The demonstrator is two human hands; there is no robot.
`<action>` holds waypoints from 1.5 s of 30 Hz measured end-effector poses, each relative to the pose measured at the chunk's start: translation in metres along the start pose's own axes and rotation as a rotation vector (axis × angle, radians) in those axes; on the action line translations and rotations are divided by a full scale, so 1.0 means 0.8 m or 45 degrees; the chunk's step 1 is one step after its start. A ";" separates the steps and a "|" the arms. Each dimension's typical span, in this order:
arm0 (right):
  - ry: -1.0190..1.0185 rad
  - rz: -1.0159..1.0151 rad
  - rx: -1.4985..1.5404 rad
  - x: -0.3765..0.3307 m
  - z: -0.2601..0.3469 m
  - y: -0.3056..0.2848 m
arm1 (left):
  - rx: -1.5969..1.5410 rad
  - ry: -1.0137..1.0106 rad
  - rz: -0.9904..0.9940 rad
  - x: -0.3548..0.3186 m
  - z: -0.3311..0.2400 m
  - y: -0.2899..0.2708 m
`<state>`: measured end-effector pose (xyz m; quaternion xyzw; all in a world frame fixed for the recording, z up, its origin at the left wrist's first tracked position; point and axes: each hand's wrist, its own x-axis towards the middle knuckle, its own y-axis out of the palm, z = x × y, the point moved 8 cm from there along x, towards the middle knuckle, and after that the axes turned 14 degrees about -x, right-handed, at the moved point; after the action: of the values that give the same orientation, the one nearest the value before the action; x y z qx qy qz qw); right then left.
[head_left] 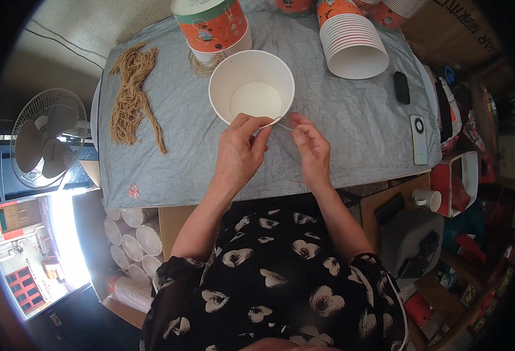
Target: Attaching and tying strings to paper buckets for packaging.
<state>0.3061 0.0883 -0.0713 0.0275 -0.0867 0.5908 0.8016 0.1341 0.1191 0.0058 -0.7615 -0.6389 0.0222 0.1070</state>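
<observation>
A large white paper tub [221,88] stands on the cloth-covered table in front of me, its open mouth facing up. At its near rim, my left hand [240,149] is closed in a pinch on a thin pale string [278,121]. My right hand [312,149] sits just to the right, thumb and fingers closed on the other part of the string. A small loop or crossing of the string shows between the two hands. Whether the string passes through the tub's rim or only lies against it, I cannot tell.
A tan bundle of cords [130,96] lies at the left. Behind the tub stands an orange-and-white stack of tubs [211,32]; another stack of tubs [354,47] lies at the right. A black pouch [401,88] and a phone [419,139] are near the right edge. A fan [50,137] stands left.
</observation>
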 end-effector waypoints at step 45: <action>-0.109 0.540 -0.439 0.049 0.115 -0.033 | -0.624 -0.434 0.647 0.034 0.001 0.047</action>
<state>0.3330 0.1041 0.0274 -0.1032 -0.2239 0.7203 0.6484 0.1752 0.1396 0.0008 -0.8838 -0.4250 0.0208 -0.1945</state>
